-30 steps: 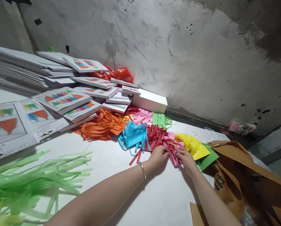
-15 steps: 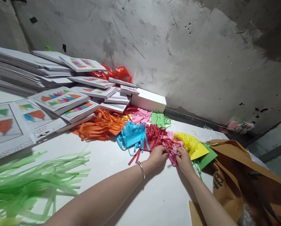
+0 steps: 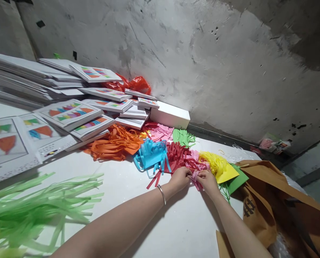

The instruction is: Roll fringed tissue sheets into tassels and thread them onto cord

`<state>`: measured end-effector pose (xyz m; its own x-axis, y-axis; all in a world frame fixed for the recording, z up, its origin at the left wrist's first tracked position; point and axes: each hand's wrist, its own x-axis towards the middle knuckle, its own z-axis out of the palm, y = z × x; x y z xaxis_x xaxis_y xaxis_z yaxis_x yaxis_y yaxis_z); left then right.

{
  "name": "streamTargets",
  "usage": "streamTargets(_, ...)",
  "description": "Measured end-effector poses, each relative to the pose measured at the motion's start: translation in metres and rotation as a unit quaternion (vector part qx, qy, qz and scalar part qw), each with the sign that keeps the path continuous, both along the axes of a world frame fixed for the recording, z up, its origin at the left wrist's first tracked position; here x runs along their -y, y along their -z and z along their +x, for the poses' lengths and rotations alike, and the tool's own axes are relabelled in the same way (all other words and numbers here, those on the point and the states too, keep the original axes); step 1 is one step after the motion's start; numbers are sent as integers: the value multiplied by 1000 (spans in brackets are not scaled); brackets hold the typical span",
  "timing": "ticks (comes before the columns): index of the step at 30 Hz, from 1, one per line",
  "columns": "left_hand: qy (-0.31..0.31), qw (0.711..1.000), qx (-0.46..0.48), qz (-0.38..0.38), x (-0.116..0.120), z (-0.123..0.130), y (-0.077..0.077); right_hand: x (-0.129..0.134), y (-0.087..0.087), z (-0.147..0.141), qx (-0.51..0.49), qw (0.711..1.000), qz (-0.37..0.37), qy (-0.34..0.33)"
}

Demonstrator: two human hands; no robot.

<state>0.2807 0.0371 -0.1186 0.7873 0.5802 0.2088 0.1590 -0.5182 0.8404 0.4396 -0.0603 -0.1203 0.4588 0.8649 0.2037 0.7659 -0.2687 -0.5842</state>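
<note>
A pink fringed paper tassel [image 3: 194, 175] lies between my two hands, which work close together over it. With fingers closed in a pinch, my left hand [image 3: 179, 178] is at its left side; a thin pale strand shows near the fingertips, too small to make out well. My right hand [image 3: 208, 182] pinches the pink strips from the right. Dark red fringed paper [image 3: 177, 152] lies just beyond my left hand. A yellow fringed bundle [image 3: 220, 168] is beside my right hand, partly over a green sheet [image 3: 237, 179].
Blue [image 3: 150, 154], orange [image 3: 117, 143] and light green fringe [image 3: 183, 137] lie along the back. Printed cards [image 3: 70, 114] are stacked at left, near a white box [image 3: 170, 114]. Loose green strips [image 3: 39, 208] lie front left; brown wrapping [image 3: 259, 204] is at right.
My right hand's fingers have moved slightly left, closer to my left hand, onto the pink strips. My left hand has hardly moved.
</note>
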Motion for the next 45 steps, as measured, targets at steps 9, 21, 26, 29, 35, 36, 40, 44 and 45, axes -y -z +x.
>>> streamTargets(9, 80, 995, 26, -52, 1, -4, -6, 5, 1, 4, -70, 997, -17, -30)
streamTargets(21, 145, 952, 154, -223, -6, -1, -10, 12, 5, 4, 12, 999, 23, -24)
streamTargets(26, 91, 964, 156, -196, -11, 4, -2, 8, 13, 8, 10, 999, 42, 7)
streamTargets(29, 68, 975, 157, -142, -12, 0, -5, 7, 17, 14, -4, 998, 48, 29)
streamTargets(35, 152, 978, 144, 13, 4, -11, -19, 8, 21, 13, -9, 997, 55, 56)
streamTargets(36, 166, 976, 134, 31, 7, -11, -19, 8, 21, 11, -6, 997, 57, 59)
streamTargets(40, 140, 983, 105, 64, 6, -6, -11, 9, 18, 7, 12, 996, 64, 61)
streamTargets(44, 93, 988, 106, 57, -7, 1, -2, 11, 12, 3, 40, 997, 55, 41)
streamTargets(45, 85, 989, 108, 52, -10, 2, 0, 11, 11, 2, 48, 997, 52, 36)
